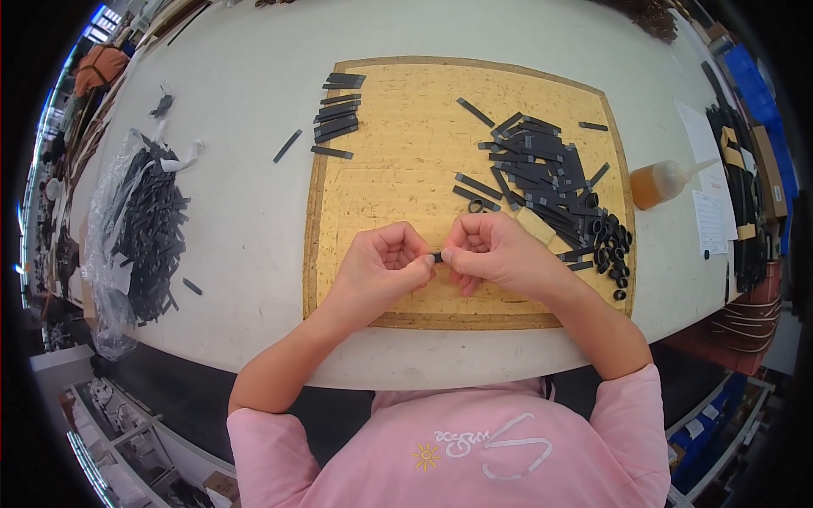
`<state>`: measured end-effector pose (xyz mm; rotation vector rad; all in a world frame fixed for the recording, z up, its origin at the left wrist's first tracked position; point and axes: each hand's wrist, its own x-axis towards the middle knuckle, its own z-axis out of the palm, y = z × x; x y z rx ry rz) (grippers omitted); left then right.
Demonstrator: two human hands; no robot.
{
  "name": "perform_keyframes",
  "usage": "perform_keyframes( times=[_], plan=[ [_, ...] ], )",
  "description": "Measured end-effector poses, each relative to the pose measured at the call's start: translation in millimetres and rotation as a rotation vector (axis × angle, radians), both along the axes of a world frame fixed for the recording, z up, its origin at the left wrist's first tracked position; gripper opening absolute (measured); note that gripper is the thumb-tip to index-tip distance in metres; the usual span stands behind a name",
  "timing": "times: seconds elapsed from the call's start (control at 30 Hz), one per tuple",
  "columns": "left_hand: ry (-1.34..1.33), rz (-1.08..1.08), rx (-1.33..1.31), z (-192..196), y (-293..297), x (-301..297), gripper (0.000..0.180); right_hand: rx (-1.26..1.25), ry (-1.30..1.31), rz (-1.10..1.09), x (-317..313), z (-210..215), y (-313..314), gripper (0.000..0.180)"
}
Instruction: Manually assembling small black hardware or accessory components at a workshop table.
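Note:
Over the near half of a yellow board (398, 178), my left hand (381, 267) and my right hand (500, 254) meet fingertip to fingertip. Between them they pinch a small black strip (437, 256); most of it is hidden by the fingers. Beyond my right hand lies a loose heap of flat black strips (533, 165) with grey ends. Small black rings (610, 245), apparently strips closed into loops, are gathered at the board's right edge. One more ring (476, 206) sits just beyond my right hand.
Several black strips (339, 123) lie along the board's far left edge. A clear plastic bag (110, 262) spills many dark strips (152, 229) at the left. To the right, a squeeze bottle (659, 184) of amber liquid stands near paper sheets (710, 220).

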<state>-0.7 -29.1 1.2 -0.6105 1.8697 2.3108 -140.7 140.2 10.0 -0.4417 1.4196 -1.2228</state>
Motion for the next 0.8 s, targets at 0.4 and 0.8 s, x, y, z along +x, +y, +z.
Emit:
perform_keyframes(
  times=[0.4, 0.8],
  plan=[
    [-0.001, 0.002, 0.005, 0.6, 0.3, -0.1, 0.009, -0.007, 0.018, 0.006, 1.3, -1.7, 0.1, 0.015],
    [0.025, 0.008, 0.007, 1.0, 2.0, 0.4, 0.010, -0.012, 0.053, -0.020, 5.0, -2.1, 0.6, 0.014]
  ],
)
